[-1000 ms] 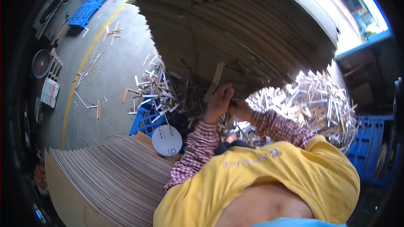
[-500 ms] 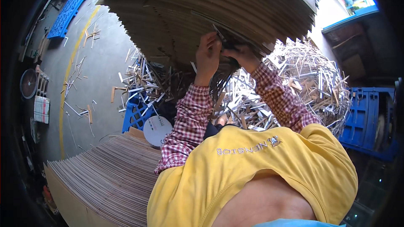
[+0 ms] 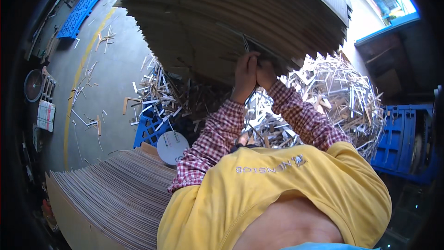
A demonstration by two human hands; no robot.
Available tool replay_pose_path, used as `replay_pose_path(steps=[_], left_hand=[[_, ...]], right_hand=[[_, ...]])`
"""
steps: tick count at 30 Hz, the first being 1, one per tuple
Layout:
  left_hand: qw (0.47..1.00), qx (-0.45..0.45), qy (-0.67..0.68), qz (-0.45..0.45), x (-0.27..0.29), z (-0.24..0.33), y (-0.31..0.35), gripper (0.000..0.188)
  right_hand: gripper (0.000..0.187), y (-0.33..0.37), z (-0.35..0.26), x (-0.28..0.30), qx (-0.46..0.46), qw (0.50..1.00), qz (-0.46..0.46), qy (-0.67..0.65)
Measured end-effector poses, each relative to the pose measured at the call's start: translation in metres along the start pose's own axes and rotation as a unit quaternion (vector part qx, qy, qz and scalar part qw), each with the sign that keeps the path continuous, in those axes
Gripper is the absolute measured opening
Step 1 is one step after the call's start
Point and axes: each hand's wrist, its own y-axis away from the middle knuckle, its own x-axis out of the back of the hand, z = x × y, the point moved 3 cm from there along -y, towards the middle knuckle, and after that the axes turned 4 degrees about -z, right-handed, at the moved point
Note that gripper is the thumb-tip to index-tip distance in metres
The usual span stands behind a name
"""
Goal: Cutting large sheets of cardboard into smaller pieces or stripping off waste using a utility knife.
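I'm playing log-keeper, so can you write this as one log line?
left hand: near dark cardboard stack; right hand: beside left hand; grips: unclear; around: cardboard scraps, white disc

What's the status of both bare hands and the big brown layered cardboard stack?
Bare left hand and bare right hand close together, grip unclear. Brown layered cardboard stack directly ahead. Loose white-and-brown scrap strips heaped at right.

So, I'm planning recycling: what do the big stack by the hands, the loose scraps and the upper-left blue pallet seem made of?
Big stack: probably cardboard, dull brown, judging by many thin, jagged layers. Loose scraps: likely cardboard offcuts, from the brown and white strips; glare obscures finish. Blue pallet: probably moulded plastic, given even colour and regular openings; finish unclear.
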Motion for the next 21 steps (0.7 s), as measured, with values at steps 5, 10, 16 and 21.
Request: replay_pose_path(steps=[5, 10, 16, 21], left_hand=[[0.98, 0.158, 0.118, -0.017, 0.003, 0.005, -0.008, 0.02], [0.978, 0.17, 0.108, -0.051, 0.0, 0.014, -0.021, 0.02], [0.978, 0.158, 0.126, -0.052, -0.007, -0.017, 0.014, 0.019], [0.963, 0.213, 0.104, -0.129, 0.009, 0.025, 0.067, 0.018]], right_hand=[[0.027, 0.002, -0.029, 0.012, -0.197, 0.955, -0.133, -0.177], [0.028, -0.005, -0.034, 0.022, 0.076, 0.997, -0.007, -0.003], [0.031, 0.007, 0.002, 0.002, -0.022, 0.985, -0.11, -0.13], [0.027, 0.081, 0.023, 0.018, -0.086, 0.971, -0.166, -0.146]])
